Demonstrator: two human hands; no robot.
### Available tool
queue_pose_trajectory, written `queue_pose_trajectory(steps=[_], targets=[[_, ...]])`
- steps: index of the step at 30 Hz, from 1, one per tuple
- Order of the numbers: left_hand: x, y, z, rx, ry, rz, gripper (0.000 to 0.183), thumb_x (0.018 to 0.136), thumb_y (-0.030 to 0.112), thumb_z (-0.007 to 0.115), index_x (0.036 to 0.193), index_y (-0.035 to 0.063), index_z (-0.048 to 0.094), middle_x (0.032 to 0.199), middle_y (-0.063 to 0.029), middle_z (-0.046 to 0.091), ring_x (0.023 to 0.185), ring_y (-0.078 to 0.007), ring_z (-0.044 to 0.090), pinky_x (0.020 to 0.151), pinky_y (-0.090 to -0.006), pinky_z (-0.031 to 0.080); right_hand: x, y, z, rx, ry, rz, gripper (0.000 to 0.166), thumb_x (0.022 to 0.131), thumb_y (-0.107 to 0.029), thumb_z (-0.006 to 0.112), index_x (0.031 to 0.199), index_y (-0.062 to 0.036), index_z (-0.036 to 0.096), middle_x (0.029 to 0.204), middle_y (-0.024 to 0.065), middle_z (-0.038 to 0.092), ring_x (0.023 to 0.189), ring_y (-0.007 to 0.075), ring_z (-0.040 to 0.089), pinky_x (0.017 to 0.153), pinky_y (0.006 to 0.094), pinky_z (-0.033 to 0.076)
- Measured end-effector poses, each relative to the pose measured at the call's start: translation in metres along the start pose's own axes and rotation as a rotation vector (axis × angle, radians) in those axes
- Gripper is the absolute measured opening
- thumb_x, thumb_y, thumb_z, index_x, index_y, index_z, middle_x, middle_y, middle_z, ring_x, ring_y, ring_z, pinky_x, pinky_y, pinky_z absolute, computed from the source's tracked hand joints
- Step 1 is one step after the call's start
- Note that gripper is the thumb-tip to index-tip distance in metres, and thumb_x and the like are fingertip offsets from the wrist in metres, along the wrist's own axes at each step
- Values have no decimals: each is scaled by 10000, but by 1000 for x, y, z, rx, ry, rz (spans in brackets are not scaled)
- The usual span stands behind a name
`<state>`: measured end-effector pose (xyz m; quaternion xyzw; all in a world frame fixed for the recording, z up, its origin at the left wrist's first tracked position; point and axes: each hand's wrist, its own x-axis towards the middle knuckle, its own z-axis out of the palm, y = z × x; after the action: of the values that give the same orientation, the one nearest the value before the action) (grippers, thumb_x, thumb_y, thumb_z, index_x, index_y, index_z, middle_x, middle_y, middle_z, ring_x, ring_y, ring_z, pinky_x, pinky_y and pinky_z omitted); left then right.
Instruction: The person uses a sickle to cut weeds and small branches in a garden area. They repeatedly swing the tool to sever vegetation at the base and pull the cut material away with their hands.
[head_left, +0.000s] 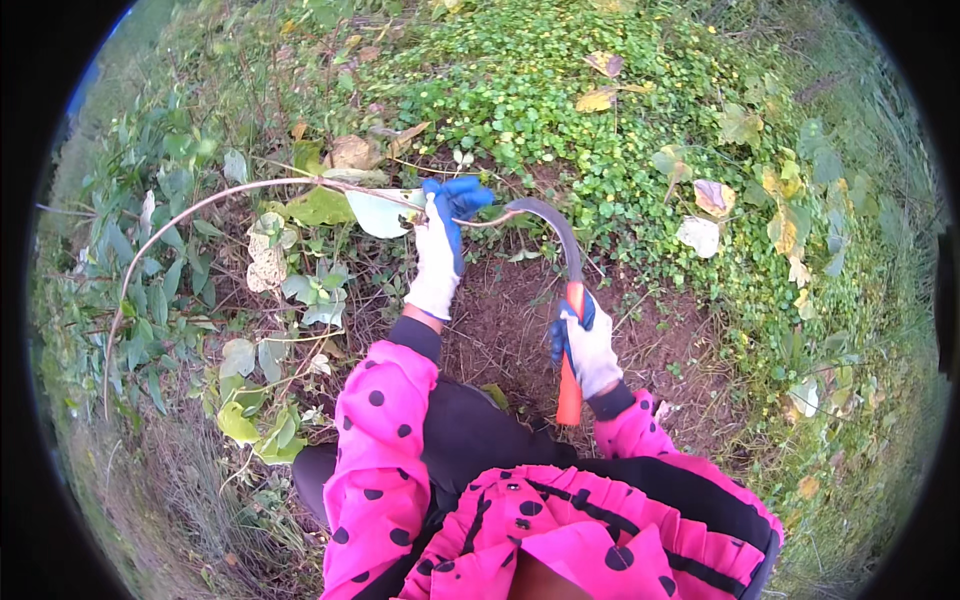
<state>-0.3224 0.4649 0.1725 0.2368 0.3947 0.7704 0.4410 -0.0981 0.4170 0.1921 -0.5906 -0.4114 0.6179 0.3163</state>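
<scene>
My left hand (444, 240), in a white work glove with blue-coated fingers, grips a long brown vine stem (195, 206) with leaves on it. The stem arches away to the left, and its other end shows just right of the fingers. A pale green leaf (382, 214) lies against this hand. My right hand (585, 341), gloved alike, is closed around the orange handle of a sickle (557, 225). The sickle's curved blade points up and bends left, its tip at the short end of the stem.
Bare brown soil (502, 307) with dry stalks lies before my bent legs. Dense low ground cover (540, 97) grows ahead and to the right. Taller leafy plants (150, 277) and a yellow-green leaf (238, 422) are on the left. Withered leaves (697, 236) stand out at right.
</scene>
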Motion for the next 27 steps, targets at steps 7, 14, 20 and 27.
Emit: queue_pose_trajectory(steps=[7,14,20,27], targets=[[-30,17,55,-37,44,-130,530,957,416,353,730,-1,590,405,7,345,325,-106,341,341,-289,398,16,-5,11,110,8,-59,80,883,-145,523,864,-103,457,559,-32,426,424,87,410,380,250,360],[-57,126,-77,211,270,111,374,947,301,431,769,17,599,483,25,415,375,-72,379,340,-237,319,-132,10,-103,-118,66,54,86,895,-137,506,970,-104,479,562,11,466,403,109,455,332,275,393],[-225,238,-191,432,571,254,442,915,388,458,907,-13,644,456,51,337,355,-50,336,349,-223,320,-88,-40,25,-92,-372,-166,212,892,-91,469,1104,-93,456,615,7,472,429,96,453,377,256,411],[-542,298,-283,445,1379,842,356,924,268,446,1184,36,521,535,68,314,404,-38,276,377,-157,252,-127,-24,132,-85,-907,15,384,901,-126,518,1264,-59,414,654,29,494,462,88,479,405,241,418]])
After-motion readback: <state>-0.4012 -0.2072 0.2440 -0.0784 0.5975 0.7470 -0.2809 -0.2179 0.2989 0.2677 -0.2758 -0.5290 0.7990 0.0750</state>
